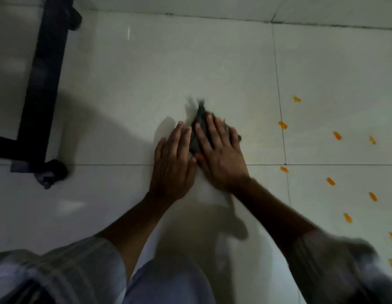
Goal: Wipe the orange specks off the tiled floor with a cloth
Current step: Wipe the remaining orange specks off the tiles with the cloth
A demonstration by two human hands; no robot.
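Pressing dark cloth (199, 130) flat under your right hand (221, 154), fingers spread; left hand (173, 165) flat, touching it | risk: orange specks (337, 135) right of your fingertips smear.

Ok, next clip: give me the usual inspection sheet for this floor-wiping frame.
Surface: pale tiled floor, glossy, dark grout lines.
Job's things: dark cloth bunched on the floor under the hands; orange specks scattered on the tiles to the right, unwiped, apart from the cloth.
Clutter: nothing seen.
Grippers: left hand flat beside the cloth, fingertips at its edge; right hand pressed flat on top of it.
Cables: nothing seen.
Surroundings: black furniture frame at left with a wrapped foot; wall base along the top edge; the person's sleeves and knee at the bottom.
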